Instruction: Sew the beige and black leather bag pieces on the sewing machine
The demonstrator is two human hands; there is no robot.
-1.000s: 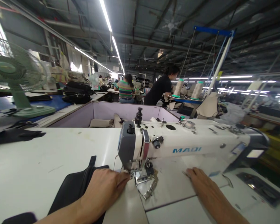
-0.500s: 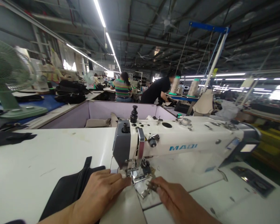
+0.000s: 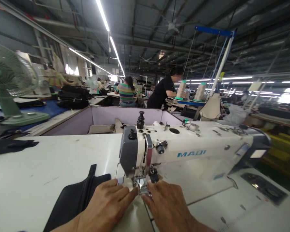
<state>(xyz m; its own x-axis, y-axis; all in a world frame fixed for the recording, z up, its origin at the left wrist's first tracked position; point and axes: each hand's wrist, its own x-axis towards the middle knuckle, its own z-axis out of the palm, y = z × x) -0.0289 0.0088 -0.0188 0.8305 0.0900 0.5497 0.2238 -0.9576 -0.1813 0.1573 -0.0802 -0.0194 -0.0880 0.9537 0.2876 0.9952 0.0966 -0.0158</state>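
Note:
My left hand (image 3: 110, 201) lies left of the needle area of a white sewing machine (image 3: 190, 151), fingers closed and pressed down on a beige fabric piece (image 3: 129, 214), fingertips close to the presser foot (image 3: 141, 183). On the other side, my right hand (image 3: 169, 203) has its fingers bent together at the metal guide (image 3: 145, 191) beside the foot. Whatever sits between those fingertips is hidden. A black piece with a raised strip (image 3: 73, 196) lies on the table, partly behind my left wrist.
A purple-walled bin (image 3: 128, 115) with beige pieces stands behind the table (image 3: 55, 161). Thread cones (image 3: 181, 90) rise behind the machine. A green fan (image 3: 7, 80) is at far left. One person in black (image 3: 160, 91) and another in stripes (image 3: 126, 92) are beyond.
My right hand has moved left and forward to the presser foot; the small metal piece it held beside the plate is no longer visible. My left hand stays almost in place. The person in black straightened up.

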